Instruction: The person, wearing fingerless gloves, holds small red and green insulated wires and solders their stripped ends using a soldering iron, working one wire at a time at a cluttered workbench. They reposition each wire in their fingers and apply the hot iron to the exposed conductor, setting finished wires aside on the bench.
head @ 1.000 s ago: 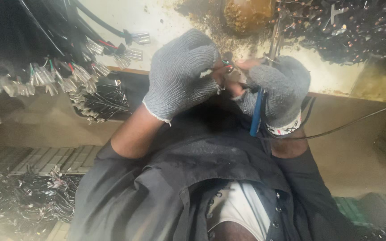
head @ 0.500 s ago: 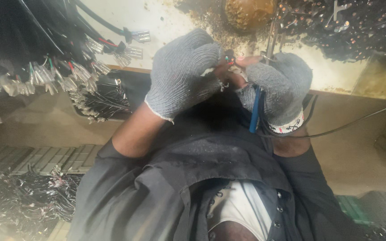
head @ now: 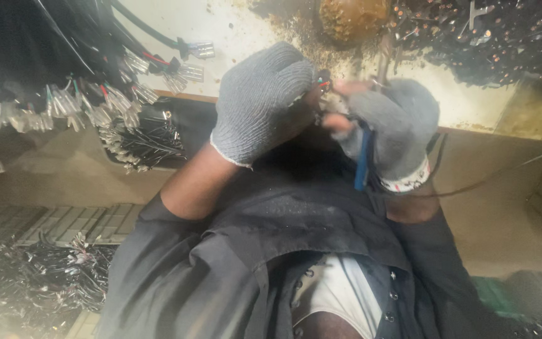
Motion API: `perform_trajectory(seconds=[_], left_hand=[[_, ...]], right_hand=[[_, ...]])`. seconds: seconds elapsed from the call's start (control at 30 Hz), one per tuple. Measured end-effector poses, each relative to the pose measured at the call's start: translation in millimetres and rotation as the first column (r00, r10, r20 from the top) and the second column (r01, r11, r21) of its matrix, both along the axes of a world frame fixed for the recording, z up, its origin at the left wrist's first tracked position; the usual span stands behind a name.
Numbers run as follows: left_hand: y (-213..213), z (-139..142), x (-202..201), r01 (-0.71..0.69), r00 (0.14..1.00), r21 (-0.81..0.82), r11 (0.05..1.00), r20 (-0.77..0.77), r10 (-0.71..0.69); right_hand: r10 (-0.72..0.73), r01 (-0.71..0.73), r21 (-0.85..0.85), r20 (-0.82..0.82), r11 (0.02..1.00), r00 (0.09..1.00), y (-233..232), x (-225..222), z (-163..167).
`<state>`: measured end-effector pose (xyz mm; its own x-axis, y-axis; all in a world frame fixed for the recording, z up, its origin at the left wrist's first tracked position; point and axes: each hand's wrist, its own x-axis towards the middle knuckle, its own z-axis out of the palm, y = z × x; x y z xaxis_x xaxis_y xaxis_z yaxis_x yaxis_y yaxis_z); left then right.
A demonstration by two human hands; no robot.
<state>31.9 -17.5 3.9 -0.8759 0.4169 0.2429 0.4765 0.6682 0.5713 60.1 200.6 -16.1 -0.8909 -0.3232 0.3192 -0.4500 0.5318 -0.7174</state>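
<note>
- The left hand (head: 265, 100), in a grey knit glove, is curled into a loose fist, its fingers (head: 296, 75) closed on a small bunch of thin wires (head: 322, 81), red and green among them, just where the two hands meet.
- The right hand (head: 393, 132), in a grey glove with bare fingertips (head: 337, 122), has its fingers together around a blue-handled tool (head: 363, 157).
- The tool's long axis runs nearly straight up and down in the head view: the handle end points down toward the person's chest, the working end up into the hands. The tip itself is hidden between the gloves.
- The wires sit between the two hands, above the dark shirt (head: 271, 251); which way they run cannot be told, as they are blurred and mostly covered.
- The table (head: 246, 25) beyond the hands is pale and stained; on it lie a brown rusty lump (head: 352, 19) and a dark heap of small metal scraps (head: 490, 44).
- To the left hang black cable bundles with clear plastic connectors (head: 64, 103).
- A thin black cord (head: 490, 179) trails off to the right from the right wrist.
</note>
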Motion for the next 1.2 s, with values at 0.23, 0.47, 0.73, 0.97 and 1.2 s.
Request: perform_trajectory(seconds=[0.23, 0.47, 0.73, 0.97, 1.2], left_hand=[[-0.7, 1.9, -0.3, -0.013, 0.999, 0.0, 1.0, 0.044, 0.013], [-6.1, 2.6, 1.5, 0.01, 0.994, -0.071, 0.997, 0.105, -0.002], [-9.9, 1.7, 2.6, 0.008, 0.994, -0.007, 1.0, 0.106, -0.007], [-7.9, -0.7, 2.7, -0.01, 0.997, -0.005, 1.0, 0.074, 0.01], [-12.6, -1.9, 4.1, 0.019, 0.998, -0.019, 1.0, 0.064, -0.017]], right_hand=[[0.131, -0.134, 0.091, 0.046, 0.987, 0.99, 28.2, 28.2, 5.1], [0.025, -0.022, -0.076, 0.031, 0.997, 0.999, 11.4, 28.7, -20.7], [0.241, 0.567, -0.296, 0.955, 0.769, 0.171, 6.6, 41.5, -12.7], [0.264, 0.57, -0.326, 0.946, 0.754, 0.191, 6.9, 37.6, -6.8], [0.201, 0.464, -0.297, 0.948, 0.834, 0.246, 11.7, 41.2, -7.6]])
